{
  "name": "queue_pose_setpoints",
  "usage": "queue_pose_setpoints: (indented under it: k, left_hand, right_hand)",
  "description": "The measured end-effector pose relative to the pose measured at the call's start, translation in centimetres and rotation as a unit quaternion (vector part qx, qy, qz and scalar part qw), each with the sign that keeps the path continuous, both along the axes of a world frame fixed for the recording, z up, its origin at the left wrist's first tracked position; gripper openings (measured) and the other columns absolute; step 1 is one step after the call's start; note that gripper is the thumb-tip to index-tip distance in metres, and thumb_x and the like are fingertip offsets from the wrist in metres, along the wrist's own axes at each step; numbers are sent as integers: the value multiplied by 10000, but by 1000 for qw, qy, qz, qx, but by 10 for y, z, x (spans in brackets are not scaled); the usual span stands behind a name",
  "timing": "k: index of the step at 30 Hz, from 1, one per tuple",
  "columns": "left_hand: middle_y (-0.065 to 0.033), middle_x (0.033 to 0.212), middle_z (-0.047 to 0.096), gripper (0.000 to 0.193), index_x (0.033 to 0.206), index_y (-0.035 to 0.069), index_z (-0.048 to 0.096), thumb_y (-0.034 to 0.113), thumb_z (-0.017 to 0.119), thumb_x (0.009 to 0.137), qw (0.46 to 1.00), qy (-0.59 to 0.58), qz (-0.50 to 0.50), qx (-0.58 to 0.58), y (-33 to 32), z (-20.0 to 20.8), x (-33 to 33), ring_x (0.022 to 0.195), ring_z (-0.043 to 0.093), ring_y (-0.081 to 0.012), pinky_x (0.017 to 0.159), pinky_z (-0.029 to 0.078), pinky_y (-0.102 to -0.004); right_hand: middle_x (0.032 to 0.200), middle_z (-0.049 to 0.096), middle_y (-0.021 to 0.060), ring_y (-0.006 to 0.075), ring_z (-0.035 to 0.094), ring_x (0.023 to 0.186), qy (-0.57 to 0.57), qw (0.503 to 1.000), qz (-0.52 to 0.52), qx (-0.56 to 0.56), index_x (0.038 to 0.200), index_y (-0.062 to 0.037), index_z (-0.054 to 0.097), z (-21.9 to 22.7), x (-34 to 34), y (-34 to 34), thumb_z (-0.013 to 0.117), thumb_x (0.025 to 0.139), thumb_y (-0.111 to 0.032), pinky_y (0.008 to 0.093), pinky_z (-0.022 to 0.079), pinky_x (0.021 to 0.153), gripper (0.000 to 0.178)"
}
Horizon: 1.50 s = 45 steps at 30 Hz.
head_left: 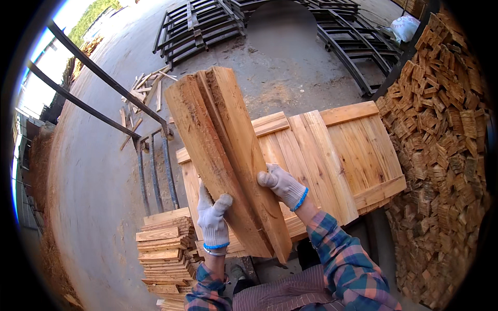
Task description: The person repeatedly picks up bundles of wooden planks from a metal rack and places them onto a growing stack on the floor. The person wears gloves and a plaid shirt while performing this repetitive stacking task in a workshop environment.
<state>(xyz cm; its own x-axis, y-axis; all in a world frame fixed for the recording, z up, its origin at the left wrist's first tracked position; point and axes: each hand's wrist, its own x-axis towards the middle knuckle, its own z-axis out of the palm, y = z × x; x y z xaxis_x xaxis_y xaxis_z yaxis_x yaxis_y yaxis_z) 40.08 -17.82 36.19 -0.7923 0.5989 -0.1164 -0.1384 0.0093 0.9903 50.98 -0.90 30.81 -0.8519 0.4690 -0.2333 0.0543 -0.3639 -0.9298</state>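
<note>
Two rough-sawn wooden boards [228,160] stand on edge side by side, raised in front of me and tilted away to the upper left. My left hand [212,215], in a white knit glove with a blue cuff, is closed around their left side near the lower end. On the right side my right hand [282,185], gloved the same way, grips them with its thumb on top; its fingers are partly hidden. Under them lies a stack of flat boards [337,155] with crosswise strips near both ends. The held boards hide its left part.
At lower left stands a pile of short boards [163,259]. Black metal bars [98,78] reach in from the left. Wooden scraps [148,90] lie on the concrete floor [93,171]. Dark metal racks [202,31] stand farther off. A tall heap of wood pieces [436,171] rises at right.
</note>
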Motion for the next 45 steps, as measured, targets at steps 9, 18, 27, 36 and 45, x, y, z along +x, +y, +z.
queue_pose_setpoints:
  k: [9, 18, 27, 36, 45]
  left_hand:
    - [-289, 1314, 561, 979, 1518, -15, 270, 674, 562, 887, 895, 286, -51, -339, -11, -130, 0, 1175, 572, -296, 991, 449, -351]
    - [-188, 1237, 608, 769, 1450, -55, 376, 421, 667, 922, 978, 43, -101, -179, 62, -41, 79, 1077, 602, -220, 933, 488, -330]
    - [-62, 1127, 652, 390, 1239, -11, 572, 61, 705, 880, 940, -324, -94, 50, 243, -134, 222, 985, 605, -147, 892, 487, -273]
    - [-145, 1295, 586, 569, 1382, -52, 442, -58, 626, 844, 941, -333, -8, -55, 317, -214, 288, 1080, 599, -229, 947, 495, -339]
    - [-230, 1492, 423, 739, 1473, 4, 375, 341, 671, 886, 931, 174, -249, -203, 290, -164, 264, 1362, 438, -360, 1115, 364, -398]
  right_hand:
    - [1062, 679, 122, 183, 673, 934, 10, 963, -41, -267, 1173, 46, 588, -126, 28, -51, 771, 791, -543, 310, 572, 779, 725]
    - [1058, 686, 88, 143, 661, 889, 102, 949, -106, -277, 1210, 42, 590, -93, 93, -7, 802, 805, -418, 291, 549, 785, 648]
    - [1063, 686, 98, 161, 658, 910, -134, 967, -202, -82, 1272, 58, 559, -38, 270, 199, 802, 813, -260, 280, 532, 808, 609]
    - [1090, 690, 93, 162, 659, 925, -183, 940, -280, -69, 1249, 41, 611, -129, 383, 301, 830, 782, -277, 301, 539, 825, 606]
    - [1054, 679, 56, 125, 629, 900, -145, 949, -279, -3, 1296, 67, 567, -125, 390, 315, 821, 786, -216, 257, 519, 808, 636]
